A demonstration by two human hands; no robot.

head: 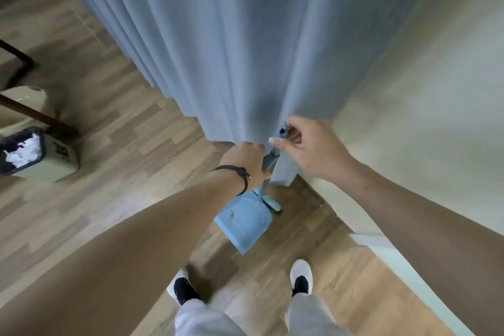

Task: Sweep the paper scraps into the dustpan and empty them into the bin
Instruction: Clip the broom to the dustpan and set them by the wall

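A light blue long-handled dustpan (242,224) stands on the wooden floor in the corner, its tray facing me. A blue broom head (273,204) sits right behind the tray. Their blue handle (282,130) rises against the curtain; I cannot tell whether it is one pole or two together. My left hand (245,162) is wrapped around the handle partway down. My right hand (311,148) pinches its top end between thumb and fingers. At the far left stands the pale green bin (58,157), with white paper scraps (21,154) inside its dark liner.
A grey-blue curtain (231,49) hangs straight ahead down to the floor. A pale wall (422,90) closes the right side, with its skirting running toward me. Dark furniture legs (35,114) stand near the bin. My two feet (300,278) are just behind the dustpan.
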